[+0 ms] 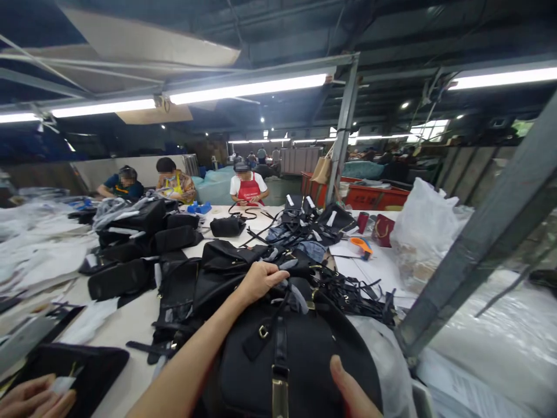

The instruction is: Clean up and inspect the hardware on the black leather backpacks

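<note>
Black bag (pixel 313 348), front strap (pixel 281 339) fitted; remaining work unclear.
Left hand (pixel 256 281) grasping it near the top; right hand (pixel 350 386): thumb against front, grip indeterminable.

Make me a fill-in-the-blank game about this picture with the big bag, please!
1. The big bag nearest the camera is the colour ____.
2. The shiny metal fitting on the bag's front strap is coloured ____.
3. On the right hand, held against the bag's front, the digit you can see is the ____.
4. The person in the white shirt wears an apron coloured ____.

Missing words: black; gold; thumb; red.
</note>
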Motion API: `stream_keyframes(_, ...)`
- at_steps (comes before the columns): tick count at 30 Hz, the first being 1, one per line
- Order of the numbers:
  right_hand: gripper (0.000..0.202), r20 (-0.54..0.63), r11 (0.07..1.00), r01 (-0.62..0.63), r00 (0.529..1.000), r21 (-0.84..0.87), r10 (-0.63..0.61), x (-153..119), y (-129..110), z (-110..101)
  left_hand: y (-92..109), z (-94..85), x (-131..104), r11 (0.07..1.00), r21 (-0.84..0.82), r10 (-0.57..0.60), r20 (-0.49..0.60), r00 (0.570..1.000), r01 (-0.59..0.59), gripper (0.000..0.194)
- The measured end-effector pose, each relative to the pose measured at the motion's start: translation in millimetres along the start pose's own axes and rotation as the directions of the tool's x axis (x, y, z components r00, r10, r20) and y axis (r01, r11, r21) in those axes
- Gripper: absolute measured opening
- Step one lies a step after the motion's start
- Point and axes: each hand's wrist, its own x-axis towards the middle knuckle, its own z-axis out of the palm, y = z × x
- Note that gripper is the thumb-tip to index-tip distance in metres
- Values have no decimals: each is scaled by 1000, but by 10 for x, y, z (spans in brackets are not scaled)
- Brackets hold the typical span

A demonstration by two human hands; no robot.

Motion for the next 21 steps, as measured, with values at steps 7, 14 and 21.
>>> stream_keyframes(7, 70, -201, 991, 60, 979, 122, -35, 415, -164, 246, 233, -293, 6, 977, 212, 93, -275, 957, -35, 10)
stream_keyframes(14, 50, -348, 983, 62, 930, -172, -119, 880, -107, 88, 185, -204, -799, 872, 426, -249, -34, 968, 240, 44)
stream_keyframes(21, 48, -409, 980, 31, 906, -195, -110, 1060, -76, 128, -550, 463, -843, 877, 41, -481, 103, 871, 479, 52)
